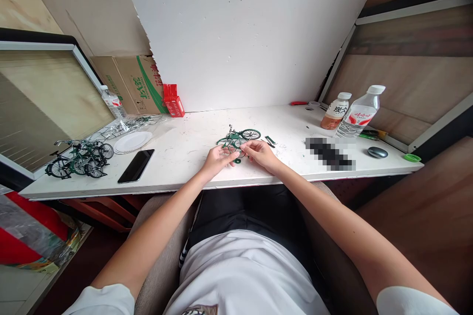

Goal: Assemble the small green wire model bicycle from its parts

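Near the front edge of the white table, at the middle of the head view, is a small green model bicycle (251,134) with thin black wheels. My left hand (219,160) is closed at its near left side, fingertips on the model. From the right, my right hand (261,153) pinches at the model's near side; the exact part between the fingers is too small to tell. A small green round part (237,161) shows between the hands. Just right of the model lie thin dark green pieces (271,141).
Several model bicycles (79,158) stand at the left, near a phone (136,166), white plates (133,141) and a red box (173,101). Bottles (357,112), a dark oval object (377,152) and a green cap (412,158) are at the right. A white board (244,49) stands behind.
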Motion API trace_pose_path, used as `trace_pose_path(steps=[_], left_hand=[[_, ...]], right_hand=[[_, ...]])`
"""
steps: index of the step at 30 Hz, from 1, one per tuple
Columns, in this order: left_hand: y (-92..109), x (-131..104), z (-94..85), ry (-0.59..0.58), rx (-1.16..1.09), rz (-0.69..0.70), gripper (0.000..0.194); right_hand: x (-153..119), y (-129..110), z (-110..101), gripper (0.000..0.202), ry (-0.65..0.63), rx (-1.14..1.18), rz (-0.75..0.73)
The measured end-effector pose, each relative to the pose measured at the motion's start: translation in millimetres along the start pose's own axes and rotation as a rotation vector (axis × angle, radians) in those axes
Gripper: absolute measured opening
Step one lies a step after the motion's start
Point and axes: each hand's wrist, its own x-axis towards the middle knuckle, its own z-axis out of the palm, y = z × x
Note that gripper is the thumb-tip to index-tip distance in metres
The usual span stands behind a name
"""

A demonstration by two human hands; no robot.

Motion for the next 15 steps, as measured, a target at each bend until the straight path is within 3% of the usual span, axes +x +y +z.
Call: trace_pose_path(steps=[3, 9, 15], left_hand=[[3, -3, 0.9, -0.069, -0.061, 0.021, 0.056], [-2, -4, -1.3, -0.054, -0.027, -0.015, 0.066], [-2, -5, -1.5, -0.082, -0.007, -0.009, 0.059]], right_hand=[[-1, 0, 0, 0.047, -0.031, -0.051, -0.048], [-5, -9, 0, 0.043, -0.091, -0.131, -0.09], [-3, -6, 1, 0.044, -0.047, -0.178, -0.101]])
